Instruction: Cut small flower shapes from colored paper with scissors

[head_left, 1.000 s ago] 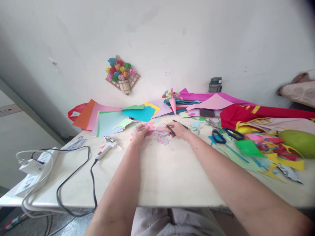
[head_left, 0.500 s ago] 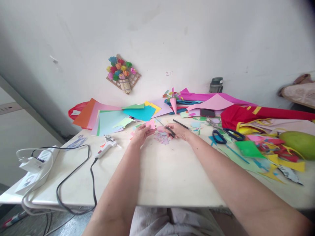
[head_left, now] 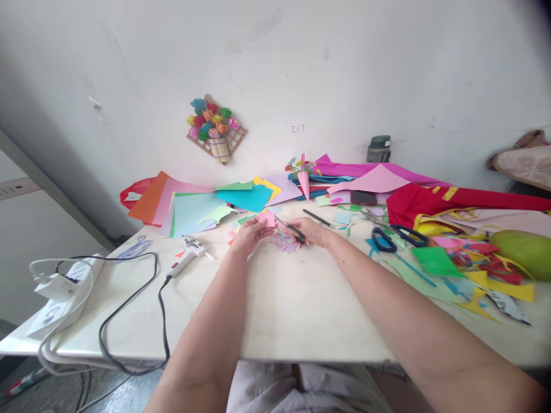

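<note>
Between its fingers and thumb, my left hand (head_left: 253,234) holds a small pink piece of paper (head_left: 267,219). My right hand (head_left: 310,230) grips the dark handles of a pair of scissors (head_left: 296,232), whose blades point left toward the pink paper. The blade tips reach the paper's right edge; whether they touch it is too small to tell. Below and between both hands lies a small pile of pink and lilac paper cut-outs (head_left: 284,243) on the table.
A white glue gun (head_left: 186,261) with a black cord lies left. Coloured sheets (head_left: 196,209) line the back. Blue-handled scissors (head_left: 384,240), a green mango-like object (head_left: 523,252) and paper scraps are at right. A black pen (head_left: 317,218) lies behind my right hand.
The pink paper and my left hand have shifted slightly right. The scissors have turned a little and sit closer to the paper's edge.
</note>
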`<state>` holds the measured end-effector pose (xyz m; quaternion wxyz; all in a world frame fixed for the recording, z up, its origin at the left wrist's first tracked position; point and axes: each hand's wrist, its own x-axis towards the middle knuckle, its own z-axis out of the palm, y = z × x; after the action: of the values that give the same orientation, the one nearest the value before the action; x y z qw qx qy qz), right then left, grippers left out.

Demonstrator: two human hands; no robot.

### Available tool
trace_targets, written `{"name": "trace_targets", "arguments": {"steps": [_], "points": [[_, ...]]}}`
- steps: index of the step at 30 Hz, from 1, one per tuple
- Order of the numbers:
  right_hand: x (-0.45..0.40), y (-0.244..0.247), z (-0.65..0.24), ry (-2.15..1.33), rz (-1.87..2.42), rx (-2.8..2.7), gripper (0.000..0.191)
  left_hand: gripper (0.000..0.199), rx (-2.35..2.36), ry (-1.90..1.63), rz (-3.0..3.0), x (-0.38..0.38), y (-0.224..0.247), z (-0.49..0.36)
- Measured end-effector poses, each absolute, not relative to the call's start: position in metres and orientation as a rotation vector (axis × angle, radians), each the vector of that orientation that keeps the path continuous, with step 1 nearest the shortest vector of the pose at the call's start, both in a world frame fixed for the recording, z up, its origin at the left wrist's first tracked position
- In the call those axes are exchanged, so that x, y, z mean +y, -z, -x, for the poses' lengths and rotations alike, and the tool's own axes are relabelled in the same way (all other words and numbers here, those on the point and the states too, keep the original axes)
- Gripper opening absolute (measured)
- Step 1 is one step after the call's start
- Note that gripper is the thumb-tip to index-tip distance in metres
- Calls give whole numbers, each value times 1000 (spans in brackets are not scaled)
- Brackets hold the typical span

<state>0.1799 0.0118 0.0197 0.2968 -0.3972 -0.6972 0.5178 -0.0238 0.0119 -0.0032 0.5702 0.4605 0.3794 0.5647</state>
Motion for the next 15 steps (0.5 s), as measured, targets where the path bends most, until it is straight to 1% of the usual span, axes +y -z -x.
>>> {"name": "trace_targets", "arguments": {"steps": [8, 15], "points": [[11, -18, -178, -1390, 1045, -1827, 24, 19, 892, -1288, -1075, 12, 4, 23], [15, -14, -178, -1391, 1009, -1842, 26, 18, 893, -1275, -1063, 11, 3, 23]]}}
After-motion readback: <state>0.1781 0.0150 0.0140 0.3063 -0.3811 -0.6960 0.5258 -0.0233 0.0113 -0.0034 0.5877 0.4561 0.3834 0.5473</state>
